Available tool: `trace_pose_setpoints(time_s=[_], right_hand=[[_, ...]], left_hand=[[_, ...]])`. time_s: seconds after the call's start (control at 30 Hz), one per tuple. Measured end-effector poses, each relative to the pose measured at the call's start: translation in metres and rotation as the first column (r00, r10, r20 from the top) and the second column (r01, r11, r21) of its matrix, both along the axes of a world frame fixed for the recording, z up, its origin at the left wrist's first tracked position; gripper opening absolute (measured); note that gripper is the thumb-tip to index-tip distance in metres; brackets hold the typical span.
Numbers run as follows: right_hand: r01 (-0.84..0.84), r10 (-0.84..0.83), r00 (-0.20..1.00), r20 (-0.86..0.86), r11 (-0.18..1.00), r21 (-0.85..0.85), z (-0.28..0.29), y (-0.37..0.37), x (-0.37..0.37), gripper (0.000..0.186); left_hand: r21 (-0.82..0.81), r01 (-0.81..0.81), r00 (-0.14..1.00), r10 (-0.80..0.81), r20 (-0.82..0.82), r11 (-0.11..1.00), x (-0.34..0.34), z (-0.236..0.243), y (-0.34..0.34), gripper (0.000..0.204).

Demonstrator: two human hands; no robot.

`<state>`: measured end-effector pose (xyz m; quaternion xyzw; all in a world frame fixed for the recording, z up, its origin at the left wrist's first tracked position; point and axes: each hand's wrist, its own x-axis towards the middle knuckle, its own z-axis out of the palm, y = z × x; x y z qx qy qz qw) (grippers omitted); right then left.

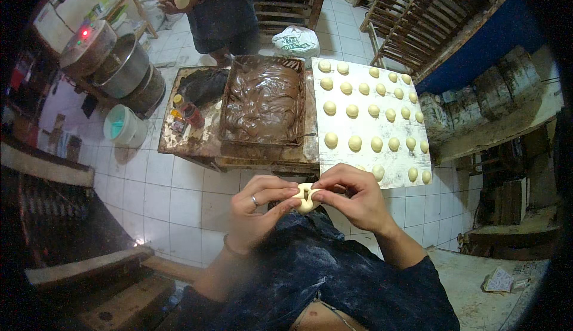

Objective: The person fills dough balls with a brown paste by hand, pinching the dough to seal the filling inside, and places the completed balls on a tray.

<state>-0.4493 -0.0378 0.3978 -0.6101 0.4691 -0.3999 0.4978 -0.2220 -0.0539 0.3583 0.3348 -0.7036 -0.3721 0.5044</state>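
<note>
The dough sits pinched between both hands.

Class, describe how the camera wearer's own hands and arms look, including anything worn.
The left hand wears a silvery ring; a thin dark band circles its wrist. The right hand shows no ring. Dark sleeves stop well short of the wrists.

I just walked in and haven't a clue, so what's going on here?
The person's left hand and right hand pinch a piece of pale dough, which has a small opening in its middle, between their fingers. Ahead, glossy brown paste fills a rectangular tray on a worn table. To the tray's right, rows of round dough balls sit on a white board. Beyond the table, a co-worker holds another pale piece.
</note>
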Motion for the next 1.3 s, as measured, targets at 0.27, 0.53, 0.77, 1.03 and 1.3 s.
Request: trace_pose_setpoints(time_s=[0.27, 0.53, 0.77, 1.03, 1.3], right_hand=[[-0.1, 0.087, 0.993, 0.073, 0.977, 0.19, 0.013, -0.003, 0.004, 0.03], [-0.079, 0.065, 0.985, -0.157, 0.994, -0.081, 0.009, -0.005, 0.011, 0.021], [-0.223, 0.196, 0.96, -0.198, 0.966, -0.129, 0.002, -0.006, 0.003, 0.016], [-0.208, 0.141, 0.949, -0.283, 0.952, -0.224, 0.002, -0.003, 0.021, 0.018], [-0.156, 0.109, 0.965, -0.239, 0.97, -0.186, -0.009, 0.001, 0.013, 0.017]], left_hand=[[0.025, 0.089, 0.99, -0.085, -0.113, 0.996, -0.002, -0.001, 0.003, 0.017], [0.293, -0.065, 0.987, 0.106, -0.124, 0.954, -0.01, -0.001, 0.014, 0.017], [0.532, 0.292, 0.937, -0.124, -0.328, 0.795, -0.007, -0.004, 0.011, 0.045], [0.566, 0.193, 0.957, -0.282, 0.073, 0.802, -0.015, -0.006, 0.006, 0.035], [0.527, 0.087, 0.978, -0.174, 0.118, 0.845, -0.025, -0.002, 0.01, 0.037]])
